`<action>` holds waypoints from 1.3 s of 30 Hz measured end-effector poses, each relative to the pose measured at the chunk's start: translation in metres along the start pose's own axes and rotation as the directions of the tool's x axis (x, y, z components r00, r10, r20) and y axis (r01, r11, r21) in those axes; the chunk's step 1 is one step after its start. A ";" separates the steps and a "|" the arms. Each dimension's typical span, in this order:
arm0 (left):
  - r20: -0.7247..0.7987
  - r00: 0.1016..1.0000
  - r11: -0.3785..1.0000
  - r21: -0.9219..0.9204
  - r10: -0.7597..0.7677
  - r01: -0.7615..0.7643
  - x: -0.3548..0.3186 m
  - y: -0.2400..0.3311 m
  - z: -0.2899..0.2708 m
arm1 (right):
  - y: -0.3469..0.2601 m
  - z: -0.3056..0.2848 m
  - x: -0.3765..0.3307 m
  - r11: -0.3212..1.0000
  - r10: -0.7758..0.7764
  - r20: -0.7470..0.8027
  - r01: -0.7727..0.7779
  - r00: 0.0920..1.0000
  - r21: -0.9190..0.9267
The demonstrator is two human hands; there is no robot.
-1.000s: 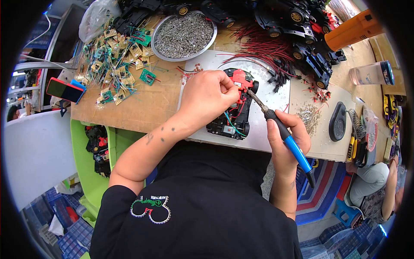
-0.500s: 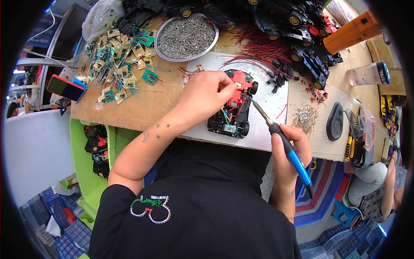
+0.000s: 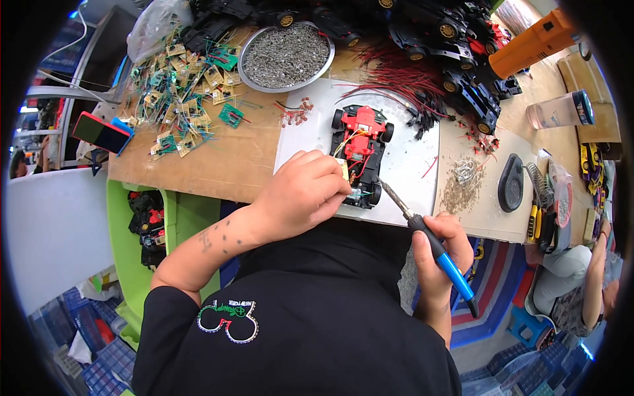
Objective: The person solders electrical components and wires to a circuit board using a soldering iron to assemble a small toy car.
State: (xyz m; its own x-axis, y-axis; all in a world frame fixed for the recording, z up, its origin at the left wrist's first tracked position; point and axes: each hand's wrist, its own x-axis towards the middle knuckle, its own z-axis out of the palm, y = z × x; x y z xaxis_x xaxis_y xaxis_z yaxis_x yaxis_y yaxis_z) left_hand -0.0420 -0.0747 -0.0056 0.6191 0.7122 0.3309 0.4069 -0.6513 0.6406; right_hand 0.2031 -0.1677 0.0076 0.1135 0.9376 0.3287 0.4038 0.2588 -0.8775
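A toy car chassis (image 3: 360, 148), red and black with exposed wires, lies on a white mat (image 3: 409, 158) on the workbench. My left hand (image 3: 300, 195) rests at the chassis's near left side, fingers pinching a small yellowish circuit board against it. My right hand (image 3: 439, 254) grips a soldering iron (image 3: 432, 241) with a blue and black handle. Its metal tip points up-left toward the near end of the chassis, close to the board.
A round metal bowl of small screws (image 3: 285, 56) stands at the back. Left of it lies a heap of green circuit boards (image 3: 181, 99). Red wires (image 3: 396, 82), more black chassis (image 3: 462, 39), an orange tool (image 3: 531, 43), a clear jar (image 3: 561, 109), a phone (image 3: 100, 132).
The chassis now lies straighter on the mat and more of it shows. My left hand has slid back to its near left corner. The soldering iron tip has drawn back toward me.
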 end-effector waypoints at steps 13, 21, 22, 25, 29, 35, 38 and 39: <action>0.016 0.999 0.996 0.078 -0.037 0.036 0.000 0.004 0.006 | -0.004 -0.003 -0.006 0.977 -0.199 0.118 0.206 0.973 -0.047; 0.028 0.998 0.998 0.040 -0.059 0.058 0.001 0.004 0.005 | -0.004 0.000 -0.007 0.971 -0.221 0.163 0.232 0.962 -0.055; 0.028 0.998 0.997 0.040 -0.060 0.059 0.001 0.004 0.005 | -0.004 0.000 -0.006 0.971 -0.222 0.159 0.234 0.962 -0.057; 0.030 0.998 0.998 0.036 -0.055 0.054 0.001 0.004 0.005 | -0.004 0.002 -0.007 0.973 -0.215 0.153 0.225 0.964 -0.049; 0.029 0.998 0.998 0.040 -0.053 0.051 0.001 0.004 0.005 | -0.004 0.004 -0.006 0.974 -0.214 0.149 0.223 0.965 -0.044; 0.027 0.998 0.998 0.046 -0.051 0.050 0.002 0.004 0.005 | -0.001 0.005 -0.002 0.957 -0.274 0.157 0.285 0.949 -0.051; 0.032 0.998 0.998 0.046 -0.052 0.051 0.003 0.004 0.006 | -0.001 0.000 -0.002 0.969 -0.237 0.154 0.245 0.959 -0.035; 0.037 0.998 0.997 0.048 -0.054 0.052 0.003 0.004 0.006 | -0.001 -0.001 -0.002 0.971 -0.228 0.136 0.235 0.964 -0.039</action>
State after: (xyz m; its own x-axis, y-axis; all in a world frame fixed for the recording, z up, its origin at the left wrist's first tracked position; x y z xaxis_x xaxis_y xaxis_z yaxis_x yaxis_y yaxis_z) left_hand -0.0342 -0.0769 -0.0062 0.6205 0.7362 0.2702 0.4702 -0.6250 0.6231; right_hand 0.2035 -0.1699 0.0080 -0.1066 0.8765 0.4695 0.4542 0.4630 -0.7611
